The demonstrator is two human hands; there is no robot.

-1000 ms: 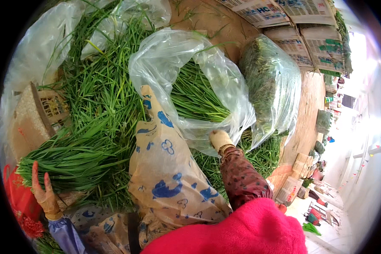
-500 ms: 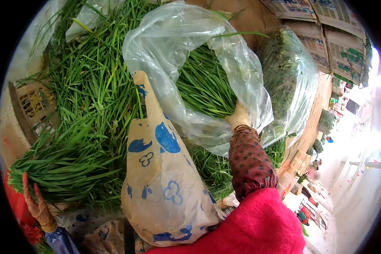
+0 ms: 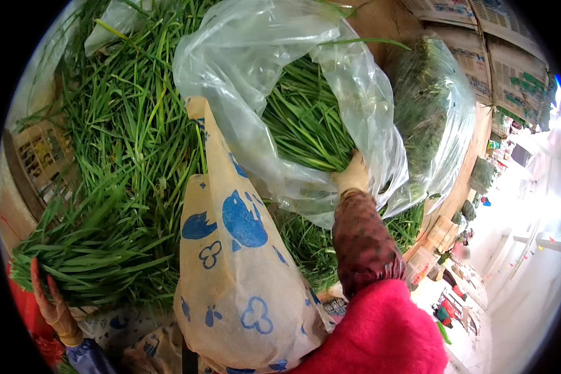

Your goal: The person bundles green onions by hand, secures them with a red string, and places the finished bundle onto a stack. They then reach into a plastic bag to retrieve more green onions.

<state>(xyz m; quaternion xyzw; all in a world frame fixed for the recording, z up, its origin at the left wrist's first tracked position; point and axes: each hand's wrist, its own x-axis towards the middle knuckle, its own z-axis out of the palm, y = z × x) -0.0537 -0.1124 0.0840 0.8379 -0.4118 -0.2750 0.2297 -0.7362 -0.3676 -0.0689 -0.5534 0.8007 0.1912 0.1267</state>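
Observation:
My right hand (image 3: pixel 351 174), in a pale glove and a maroon dotted oversleeve, reaches inside the mouth of a clear plastic bag (image 3: pixel 215 59). It grips the near end of a bunch of chives (image 3: pixel 306 118) whose leaves fan away from it; its fingertips are hidden. At the lower left my left hand (image 3: pixel 55 302), gloved, with a blue sleeve, has its fingers around the end of another bunch of chives (image 3: pixel 100 258); its thumb is out of sight. Between the arms rises a beige cloth with blue prints (image 3: pixel 243 280), its narrow tip touching the bag.
Loose chives (image 3: pixel 131 124) are heaped left of the bag. A plastic crate (image 3: pixel 40 156) stands at the far left. On the right lies a filled clear bag of greens (image 3: pixel 433 118), near stacked cartons (image 3: pixel 455 62). Farther right are boxes (image 3: pixel 442 234) and a bright hall.
The whole view has shifted slightly. My right hand stays in the bag mouth, its wrist a little turned, and the bag's rim sits somewhat wider. My left hand keeps its place on its bunch.

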